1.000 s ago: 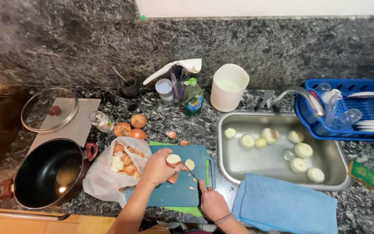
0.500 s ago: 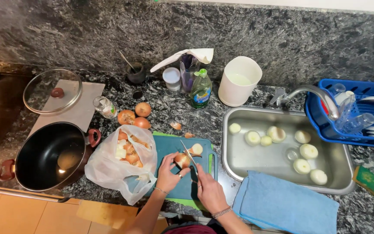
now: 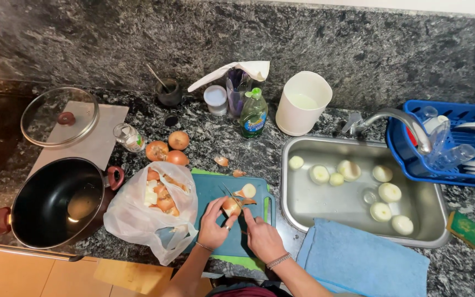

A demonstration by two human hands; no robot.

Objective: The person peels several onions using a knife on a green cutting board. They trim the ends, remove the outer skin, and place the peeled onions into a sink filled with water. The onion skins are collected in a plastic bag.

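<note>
Here, near the surface's front edge, we see an onion (image 3: 231, 206) on a green cutting board (image 3: 210, 190), gripped by the left hand (image 3: 214, 225). The right hand (image 3: 262, 237) is closed around a knife (image 3: 232, 197) touching it. A plastic bag (image 3: 149, 217) of peels lies just left.

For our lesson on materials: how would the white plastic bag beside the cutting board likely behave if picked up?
The plastic bag looks thin and crumpled, so probably floppy. It holds onion scraps, so it would likely sag there. Its mouth gapes open, so the scraps might spill.
</note>
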